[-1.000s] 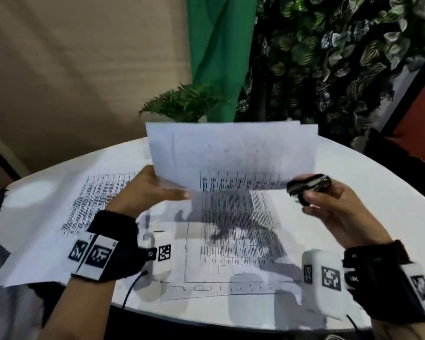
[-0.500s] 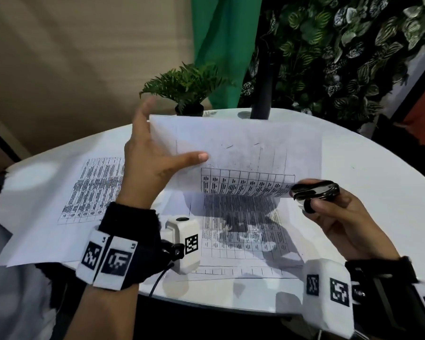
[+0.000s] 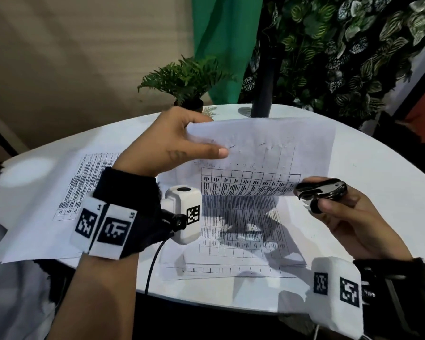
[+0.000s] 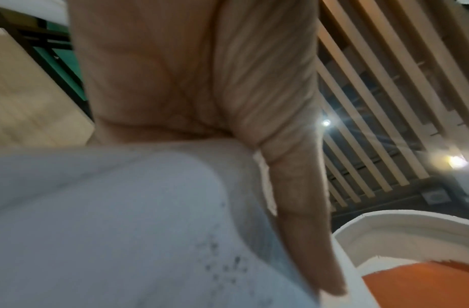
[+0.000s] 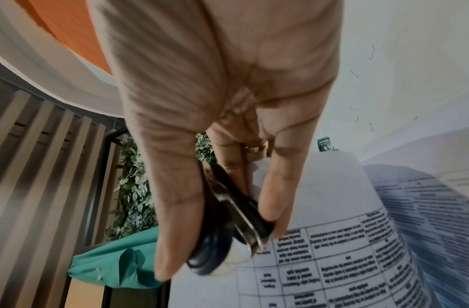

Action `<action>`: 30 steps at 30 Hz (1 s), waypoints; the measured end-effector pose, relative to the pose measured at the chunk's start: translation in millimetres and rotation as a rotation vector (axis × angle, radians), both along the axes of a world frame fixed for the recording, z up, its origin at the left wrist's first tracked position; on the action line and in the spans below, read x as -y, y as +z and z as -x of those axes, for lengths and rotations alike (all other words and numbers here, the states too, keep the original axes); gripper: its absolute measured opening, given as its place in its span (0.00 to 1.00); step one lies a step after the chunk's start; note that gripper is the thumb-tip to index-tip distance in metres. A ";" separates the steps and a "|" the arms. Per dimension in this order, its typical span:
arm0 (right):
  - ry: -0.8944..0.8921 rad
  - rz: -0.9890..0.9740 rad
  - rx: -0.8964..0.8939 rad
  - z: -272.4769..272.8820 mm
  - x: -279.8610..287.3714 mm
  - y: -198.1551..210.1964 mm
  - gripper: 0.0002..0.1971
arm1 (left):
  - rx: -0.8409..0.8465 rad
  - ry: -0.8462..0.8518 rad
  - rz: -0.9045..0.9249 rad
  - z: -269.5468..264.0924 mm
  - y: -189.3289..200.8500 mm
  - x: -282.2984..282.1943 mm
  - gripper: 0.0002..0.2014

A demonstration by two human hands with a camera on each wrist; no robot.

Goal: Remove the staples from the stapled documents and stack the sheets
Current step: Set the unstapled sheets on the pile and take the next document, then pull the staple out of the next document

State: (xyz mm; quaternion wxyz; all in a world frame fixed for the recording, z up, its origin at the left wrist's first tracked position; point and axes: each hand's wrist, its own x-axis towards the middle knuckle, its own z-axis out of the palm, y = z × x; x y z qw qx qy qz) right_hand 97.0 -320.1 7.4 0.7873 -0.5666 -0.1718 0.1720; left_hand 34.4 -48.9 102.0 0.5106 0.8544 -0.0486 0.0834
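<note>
A stapled document (image 3: 260, 155) with printed tables is lifted and folded back over the white round table (image 3: 378, 182). My left hand (image 3: 182, 143) grips its upper left corner, thumb across the front; the left wrist view shows the paper (image 4: 122, 229) under the thumb. Two small staples (image 3: 232, 146) show near the top edge. My right hand (image 3: 334, 212) holds a black and metal staple remover (image 3: 320, 191) at the sheet's lower right edge; its jaws touch the paper (image 5: 333, 239) in the right wrist view. A lower page (image 3: 241, 231) lies flat beneath.
Another printed sheet (image 3: 66, 192) lies at the left, overhanging the table edge. A small potted fern (image 3: 184, 79) and a black pole (image 3: 265, 77) stand at the back. Loose pulled staples (image 5: 370, 55) lie scattered on the table, and a small green stapler (image 5: 324, 143) stands behind the paper.
My left hand has slid up to the top left corner of the lifted sheet and closed on it. The staple remover stays at the sheet's lower right edge.
</note>
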 end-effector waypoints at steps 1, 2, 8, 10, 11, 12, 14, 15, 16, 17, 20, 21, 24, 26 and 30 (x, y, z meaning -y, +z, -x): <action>-0.012 -0.005 0.005 0.6 -1.3 1.2 0.33 | -0.014 -0.004 0.013 0.0 -1.5 0.5 0.05; -0.042 -0.016 0.020 1.0 -2.9 2.2 0.33 | -0.029 -0.002 0.033 0.1 -3.2 0.8 0.04; -0.441 0.092 0.556 12.3 -21.4 32.0 0.23 | -0.038 0.015 0.164 2.5 -12.2 2.3 0.02; -0.411 0.233 0.800 19.9 -37.8 45.5 0.23 | -0.017 0.016 0.163 3.1 -12.0 3.1 0.02; -0.383 0.298 0.916 22.0 -47.4 50.2 0.24 | -0.011 0.020 0.166 2.8 -12.4 3.9 0.01; -0.363 0.354 1.022 22.5 -57.3 53.0 0.23 | -0.007 0.025 0.174 2.2 -12.3 4.5 0.02; -0.354 0.433 1.176 20.8 -74.7 54.1 0.22 | 0.004 0.028 0.180 2.0 -12.1 6.9 0.04; -0.353 0.451 1.221 19.0 -80.7 53.3 0.21 | 0.019 0.025 0.175 1.8 -11.9 8.0 0.04; -0.347 0.458 1.251 17.4 -85.4 52.7 0.20 | 0.036 0.022 0.168 2.0 -11.8 8.7 0.05; -0.340 0.458 1.269 16.3 -88.3 52.7 0.19 | 0.047 0.017 0.165 1.9 -11.9 9.2 0.06; -0.330 0.456 1.312 14.6 -91.9 54.2 0.18 | 0.067 0.002 0.170 0.1 -13.8 6.2 0.14; -0.330 0.458 1.326 14.2 -92.3 54.9 0.18 | 0.072 -0.002 0.173 -0.4 -14.3 5.6 0.18; -0.323 0.460 1.362 13.2 -93.1 55.1 0.17 | 0.080 -0.011 0.176 -1.4 -14.5 5.0 0.23; -0.315 0.476 1.383 12.0 -93.1 55.2 0.17 | 0.078 -0.009 0.168 -1.9 -14.6 4.6 0.20; -0.319 0.503 1.441 10.3 -92.9 55.4 0.17 | 0.078 -0.012 0.157 -2.4 -15.4 3.7 0.16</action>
